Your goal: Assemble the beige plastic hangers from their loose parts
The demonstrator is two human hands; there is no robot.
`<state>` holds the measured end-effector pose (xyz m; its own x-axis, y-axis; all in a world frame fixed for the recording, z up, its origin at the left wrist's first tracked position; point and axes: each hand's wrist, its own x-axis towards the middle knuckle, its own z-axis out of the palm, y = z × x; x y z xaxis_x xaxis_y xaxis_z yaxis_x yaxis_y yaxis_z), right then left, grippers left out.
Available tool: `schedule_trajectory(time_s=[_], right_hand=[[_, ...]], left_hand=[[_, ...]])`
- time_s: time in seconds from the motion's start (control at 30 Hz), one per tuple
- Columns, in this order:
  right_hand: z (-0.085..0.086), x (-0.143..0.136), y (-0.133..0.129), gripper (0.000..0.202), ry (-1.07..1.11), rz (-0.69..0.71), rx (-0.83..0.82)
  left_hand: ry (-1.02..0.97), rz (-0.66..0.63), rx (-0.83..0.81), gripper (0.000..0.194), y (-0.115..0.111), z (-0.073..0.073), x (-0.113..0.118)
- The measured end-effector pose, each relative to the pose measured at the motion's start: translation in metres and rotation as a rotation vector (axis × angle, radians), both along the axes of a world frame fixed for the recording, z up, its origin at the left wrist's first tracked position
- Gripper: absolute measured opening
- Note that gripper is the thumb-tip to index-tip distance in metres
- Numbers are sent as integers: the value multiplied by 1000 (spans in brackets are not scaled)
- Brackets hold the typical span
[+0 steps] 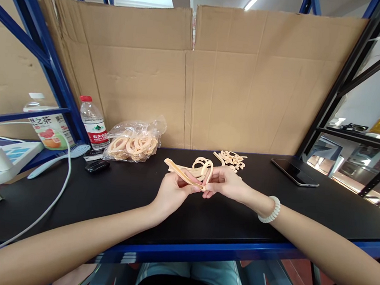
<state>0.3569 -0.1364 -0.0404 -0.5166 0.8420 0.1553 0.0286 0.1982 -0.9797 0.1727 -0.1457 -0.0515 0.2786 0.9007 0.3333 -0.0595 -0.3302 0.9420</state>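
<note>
In front of me, above the black tabletop, my left hand [173,192] is closed on a long, flat, pale wood-coloured strip [179,172] that slants up to the left. My right hand [224,184] pinches a pale curved piece [209,175], its fingertips meeting the strip's lower end. Whether the two pieces are joined there I cannot tell. Just behind my fingers are more pale curled pieces [200,162], partly hidden by the hands. Farther back lies a pile of small curly pieces [232,159] in the same colour.
A clear plastic bag [136,142] of similar pieces sits at the back left, beside a red-capped water bottle [93,124] and a black mouse-shaped object [97,166]. A white cable [67,175] crosses the left side. A phone [294,172] lies right. Cardboard [142,79] walls the back.
</note>
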Motion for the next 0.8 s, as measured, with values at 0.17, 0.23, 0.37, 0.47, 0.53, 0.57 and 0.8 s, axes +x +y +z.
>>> schedule_trajectory(time_s=[0.17,0.23,0.37,0.47,0.53,0.57,0.8], right_hand=[[-5,-5,-1,22,-22,-89,74],[-6,-7,-2,20,-46,-123,97],[-8,-9,-1,23,-32,-184,106],[-9,-9,1,33,41,-186,40],[-10,-8,1,37,67,-183,-12],[-11,-8,1,38,72,-189,-22],[-5,-7,1,38,42,-292,48]], left_hand=[[-50,23,-46,16,0,-1,2],[-63,36,-69,17,0,-1,2],[-69,56,-105,19,2,-1,3],[-91,63,-128,23,4,-1,2],[-100,60,-134,24,6,-1,1],[-102,57,-139,25,6,-1,1],[-82,-3,-211,26,4,5,1]])
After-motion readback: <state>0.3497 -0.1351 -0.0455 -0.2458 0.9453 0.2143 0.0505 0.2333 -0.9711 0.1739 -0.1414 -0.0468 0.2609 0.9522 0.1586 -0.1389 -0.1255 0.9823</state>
